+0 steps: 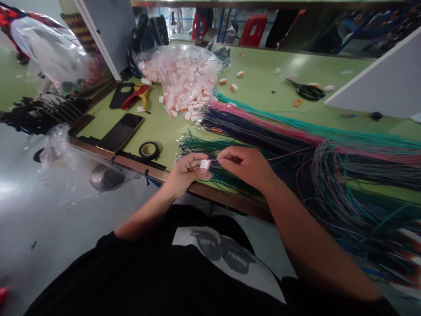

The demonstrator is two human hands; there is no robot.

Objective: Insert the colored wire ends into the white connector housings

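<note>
Between the thumb and fingers of my left hand is a small white plastic connector housing. My right hand pinches a thin dark wire just to the right of that housing. Whether the wire's tip sits inside the housing is too small to tell. Under and beyond both hands lie loose bundles of wires: green wires with bare metal terminals, and farther back dark blue wires, pink wires and teal wires.
A clear bag spills white and orange housings at the back. To the left lie a phone, a roll of black tape and a red-yellow hand tool. Black scissors lie back right. Tangled wires cover the right side.
</note>
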